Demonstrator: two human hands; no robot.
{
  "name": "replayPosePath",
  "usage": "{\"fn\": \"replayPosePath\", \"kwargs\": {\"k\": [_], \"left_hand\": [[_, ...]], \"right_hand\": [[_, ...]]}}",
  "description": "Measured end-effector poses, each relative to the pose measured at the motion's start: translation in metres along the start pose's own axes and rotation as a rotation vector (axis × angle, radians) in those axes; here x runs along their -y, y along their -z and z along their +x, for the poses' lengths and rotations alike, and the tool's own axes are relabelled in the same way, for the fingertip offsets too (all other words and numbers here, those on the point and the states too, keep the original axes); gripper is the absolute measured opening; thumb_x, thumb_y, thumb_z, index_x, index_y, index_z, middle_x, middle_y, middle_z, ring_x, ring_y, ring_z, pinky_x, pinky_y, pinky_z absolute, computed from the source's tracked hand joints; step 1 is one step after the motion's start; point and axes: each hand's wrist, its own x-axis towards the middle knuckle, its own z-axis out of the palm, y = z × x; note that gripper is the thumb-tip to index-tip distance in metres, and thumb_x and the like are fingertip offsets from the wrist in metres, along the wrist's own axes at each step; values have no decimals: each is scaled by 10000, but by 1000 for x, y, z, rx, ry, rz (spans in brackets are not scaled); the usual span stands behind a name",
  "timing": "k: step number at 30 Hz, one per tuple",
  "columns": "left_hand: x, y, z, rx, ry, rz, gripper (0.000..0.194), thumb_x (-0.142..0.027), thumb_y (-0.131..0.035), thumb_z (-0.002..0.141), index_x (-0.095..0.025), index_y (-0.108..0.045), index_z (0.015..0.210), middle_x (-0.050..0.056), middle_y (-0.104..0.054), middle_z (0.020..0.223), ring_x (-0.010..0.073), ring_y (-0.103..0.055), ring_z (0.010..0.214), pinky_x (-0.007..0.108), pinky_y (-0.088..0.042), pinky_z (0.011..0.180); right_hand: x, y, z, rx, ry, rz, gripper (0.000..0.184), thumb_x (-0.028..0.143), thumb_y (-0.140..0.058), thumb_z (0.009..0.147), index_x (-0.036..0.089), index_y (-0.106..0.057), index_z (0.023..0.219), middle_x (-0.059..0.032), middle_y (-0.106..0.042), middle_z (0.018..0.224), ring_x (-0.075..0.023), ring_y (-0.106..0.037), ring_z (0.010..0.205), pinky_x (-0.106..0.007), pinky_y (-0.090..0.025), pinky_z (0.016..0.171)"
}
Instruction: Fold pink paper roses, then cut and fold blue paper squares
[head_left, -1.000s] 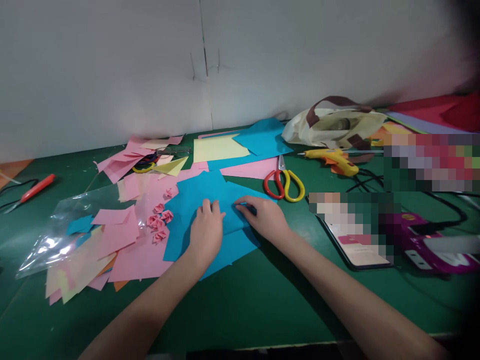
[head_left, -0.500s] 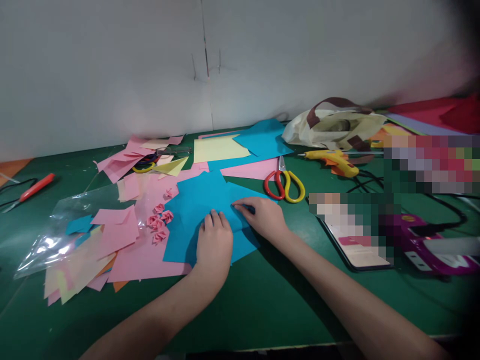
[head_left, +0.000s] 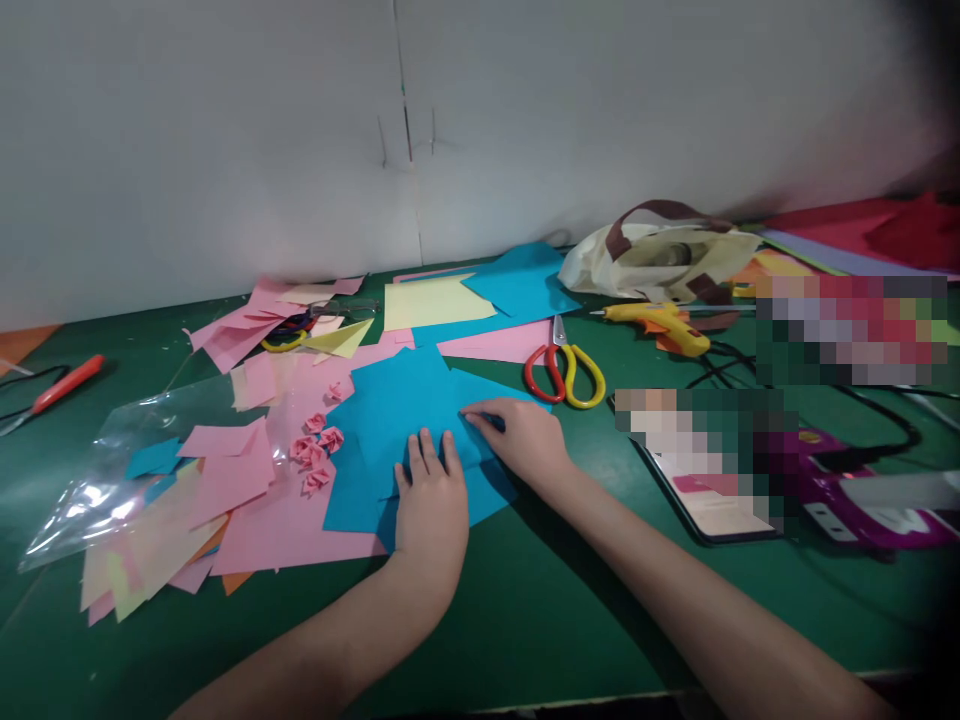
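A folded blue paper sheet [head_left: 405, 400] lies on the green table [head_left: 525, 600], partly over pink sheets. My left hand [head_left: 431, 495] lies flat on its near edge, fingers stretched out and pressing down. My right hand [head_left: 521, 438] rests on the sheet's right side, fingers together with the fingertips pressing the fold near the middle. Several small pink paper roses [head_left: 315, 450] sit just left of the blue sheet.
Red-and-yellow scissors [head_left: 564, 372] lie behind my right hand. A yellow glue gun [head_left: 660, 322], a cloth bag [head_left: 660, 258], a phone [head_left: 712, 500] and cables fill the right. A clear plastic bag [head_left: 112, 470] with paper scraps lies left. A red-handled tool [head_left: 60, 385] lies far left.
My left hand slid toward me along the blue sheet, from its middle to its near edge. My right hand stayed nearly in place on the fold.
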Motion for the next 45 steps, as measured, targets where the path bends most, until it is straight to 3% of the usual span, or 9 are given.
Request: {"fn": "replayPosePath", "kwargs": {"k": [10,22,26,29,32,39,45], "left_hand": [[-2,2,-4,27,16,133,606,21,-359,839,-129,-266,1419,245,-320,1416,362,-333,1291,481,-428,950],[-13,-11,-6,-1,66,123,612,-35,-383,863,-217,-233,1428,223,-288,1451,400,-275,1314,600,-377,936],[-16,-15,-7,-68,77,67,534,-234,-404,914,-167,-262,1424,230,-260,1461,417,-245,1326,635,-335,946],[-18,-16,-8,-100,74,32,618,-418,-400,905,-118,-250,1424,221,-222,1478,434,-193,1339,662,-293,956],[-19,-13,-9,-61,63,26,701,-501,-404,883,-110,-209,1431,205,-177,1493,447,-159,1343,673,-272,959],[-18,-7,-8,15,33,-3,829,-661,-421,795,-228,-128,1438,180,-102,1515,484,-95,1336,704,-231,950],[-17,-4,-8,53,17,-34,806,-671,-434,781,-305,-122,1428,184,-108,1518,494,-80,1333,714,-215,943]], "right_hand": [[4,1,-2,-3,-33,-56,225,339,-509,864,320,-705,974,34,-723,994,-198,-665,868,-250,-449,596],[4,2,-2,8,-76,-40,241,335,-497,857,313,-702,982,13,-732,935,-202,-666,809,-252,-421,560],[5,3,-2,1,-84,-31,246,330,-491,857,314,-698,990,5,-729,931,-202,-665,810,-255,-423,567],[6,2,-3,-2,-74,-29,244,320,-490,859,304,-696,989,9,-727,947,-201,-664,828,-258,-427,579],[6,2,-3,-8,-64,-26,238,310,-487,864,297,-691,986,19,-726,966,-195,-662,841,-258,-428,591],[3,0,-3,-29,-27,-13,237,314,-469,882,287,-678,992,20,-716,994,-179,-650,858,-246,-413,594],[2,2,-4,-38,-25,-72,241,403,-500,864,308,-661,1018,2,-691,937,-163,-632,770,-240,-355,535]]}}
